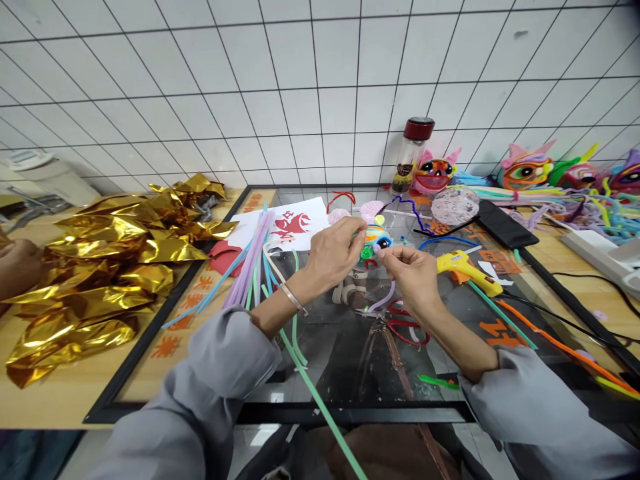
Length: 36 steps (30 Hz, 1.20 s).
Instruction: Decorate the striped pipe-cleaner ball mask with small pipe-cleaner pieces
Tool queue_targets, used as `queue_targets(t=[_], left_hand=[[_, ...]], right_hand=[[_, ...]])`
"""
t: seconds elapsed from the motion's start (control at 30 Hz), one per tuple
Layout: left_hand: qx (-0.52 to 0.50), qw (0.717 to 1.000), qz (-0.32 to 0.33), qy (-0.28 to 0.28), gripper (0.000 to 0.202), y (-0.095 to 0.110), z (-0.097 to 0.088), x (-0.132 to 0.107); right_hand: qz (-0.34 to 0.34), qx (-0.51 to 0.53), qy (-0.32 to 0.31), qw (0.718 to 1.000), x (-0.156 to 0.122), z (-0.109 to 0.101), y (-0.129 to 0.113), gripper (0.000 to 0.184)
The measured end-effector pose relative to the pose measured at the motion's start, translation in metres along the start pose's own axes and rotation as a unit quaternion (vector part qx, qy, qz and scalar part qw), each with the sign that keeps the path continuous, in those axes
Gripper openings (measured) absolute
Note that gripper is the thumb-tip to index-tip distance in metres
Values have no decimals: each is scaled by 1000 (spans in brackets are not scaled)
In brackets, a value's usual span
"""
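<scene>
Over the glass-topped frame, my left hand (335, 257) is closed on a small colourful animal head (379, 235) made of fuzzy pipe cleaners. The head has a blue and orange face, a black eye, a green nose and pink ears. My right hand (413, 277) pinches a small lilac piece (377, 249) against the front of the face. Below the hands lie red-handled scissors (406, 328). A yellow hot glue gun (467, 270) rests just right of my right hand. Lilac pipe cleaners (253, 263) lie in a bundle left of my left hand.
Crumpled gold foil (115, 247) covers the left side, with another person's hand (19, 267) at its edge. A white sheet with a red print (293, 227), a glass bottle (411, 157) and finished animal heads (525, 167) stand or lie toward the tiled wall.
</scene>
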<state>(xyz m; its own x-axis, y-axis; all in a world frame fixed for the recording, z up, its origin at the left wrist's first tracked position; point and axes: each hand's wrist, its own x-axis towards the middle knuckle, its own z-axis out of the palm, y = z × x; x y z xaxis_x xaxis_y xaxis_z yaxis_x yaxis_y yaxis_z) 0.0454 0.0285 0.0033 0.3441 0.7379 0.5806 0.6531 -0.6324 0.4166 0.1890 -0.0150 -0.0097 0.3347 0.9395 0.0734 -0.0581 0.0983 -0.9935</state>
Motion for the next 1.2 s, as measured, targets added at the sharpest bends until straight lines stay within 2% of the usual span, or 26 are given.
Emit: queue_targets(t=[0.5, 0.9, 1.2], left_hand=[[-10, 1000, 5, -10, 15, 3, -1, -2], [9, 999, 35, -21, 20, 4, -1, 1], [31, 998, 34, -30, 25, 3, -1, 1]], right_hand=[[15, -28, 5, 999, 2, -2, 7, 24], [48, -21, 6, 999, 4, -1, 5, 20], [35, -51, -5, 998, 6, -2, 11, 26]])
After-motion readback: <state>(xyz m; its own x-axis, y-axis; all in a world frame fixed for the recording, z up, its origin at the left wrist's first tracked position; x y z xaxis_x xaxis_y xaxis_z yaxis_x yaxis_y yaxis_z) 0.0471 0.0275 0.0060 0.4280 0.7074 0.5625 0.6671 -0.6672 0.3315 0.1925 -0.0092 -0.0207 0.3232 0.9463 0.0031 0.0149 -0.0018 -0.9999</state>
